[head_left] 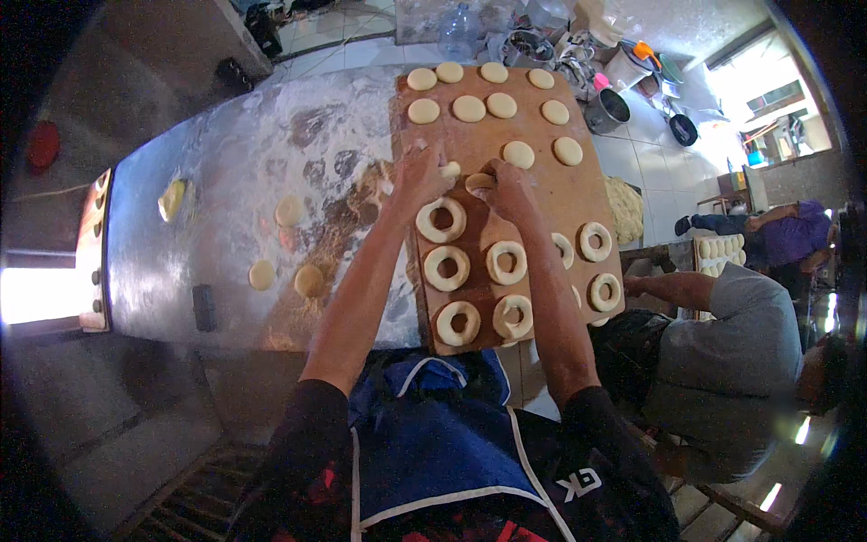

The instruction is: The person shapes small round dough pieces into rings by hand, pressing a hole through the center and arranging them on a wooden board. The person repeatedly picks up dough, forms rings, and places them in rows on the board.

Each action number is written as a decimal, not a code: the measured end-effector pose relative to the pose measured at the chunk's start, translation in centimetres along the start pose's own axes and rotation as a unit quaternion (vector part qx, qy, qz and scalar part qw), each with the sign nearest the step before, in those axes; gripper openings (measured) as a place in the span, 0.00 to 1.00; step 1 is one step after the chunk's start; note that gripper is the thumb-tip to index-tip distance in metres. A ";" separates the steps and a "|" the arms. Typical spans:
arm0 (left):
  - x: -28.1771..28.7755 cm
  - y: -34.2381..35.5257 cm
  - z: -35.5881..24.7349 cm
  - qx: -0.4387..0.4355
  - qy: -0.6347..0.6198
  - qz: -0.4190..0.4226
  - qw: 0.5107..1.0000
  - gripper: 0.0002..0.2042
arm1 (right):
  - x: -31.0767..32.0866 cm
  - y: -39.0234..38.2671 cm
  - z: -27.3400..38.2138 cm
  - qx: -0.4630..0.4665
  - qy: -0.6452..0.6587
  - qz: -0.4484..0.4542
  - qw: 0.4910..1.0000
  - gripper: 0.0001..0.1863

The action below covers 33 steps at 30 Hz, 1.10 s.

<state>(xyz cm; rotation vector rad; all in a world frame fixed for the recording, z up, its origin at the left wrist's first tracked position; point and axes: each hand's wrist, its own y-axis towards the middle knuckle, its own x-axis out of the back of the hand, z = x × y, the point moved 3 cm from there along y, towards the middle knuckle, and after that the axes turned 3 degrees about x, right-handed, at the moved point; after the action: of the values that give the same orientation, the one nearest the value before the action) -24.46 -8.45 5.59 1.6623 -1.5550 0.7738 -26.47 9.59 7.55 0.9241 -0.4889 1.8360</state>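
Note:
My left hand (pixel 422 179) is closed, with a small pale piece of dough (pixel 451 169) at its fingertips. Just beside it, my right hand (pixel 509 188) has its fingers closed on another bit of dough (pixel 479 182). Whether the two bits are joined I cannot tell. Both hands are over a wooden board (pixel 578 197). Flat round dough discs (pixel 468 109) lie in rows on its far half. Nearer me are several dough rings (pixel 441 220), some partly hidden under my right forearm.
Left of the board stretches a floured metal table (pixel 153 262) with a few loose dough discs (pixel 289 211), a yellowish lump (pixel 172 200) and a dark block (pixel 204 307). A person in grey (pixel 722 370) is close on my right. Beyond the board stand a metal pot (pixel 607 112) and buckets.

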 end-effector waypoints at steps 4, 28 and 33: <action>4.8 -6.8 3.4 0.068 -0.205 -0.063 0.974 0.19 | -1.7 -3.9 4.6 0.004 0.178 0.075 0.981 0.17; 8.4 -23.8 10.5 0.156 -0.415 -0.054 0.895 0.13 | -15.4 -9.8 18.2 -0.053 0.305 0.031 0.950 0.21; 8.8 -24.1 10.9 0.135 -0.527 -0.079 0.835 0.17 | -15.5 -11.1 20.6 -0.087 0.345 0.049 0.933 0.27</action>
<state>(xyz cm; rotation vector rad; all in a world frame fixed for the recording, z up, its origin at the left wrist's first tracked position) -0.22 -22.08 4.25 2.6278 -1.9948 -0.1206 -5.19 -8.78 7.70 0.0999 -0.2453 2.0191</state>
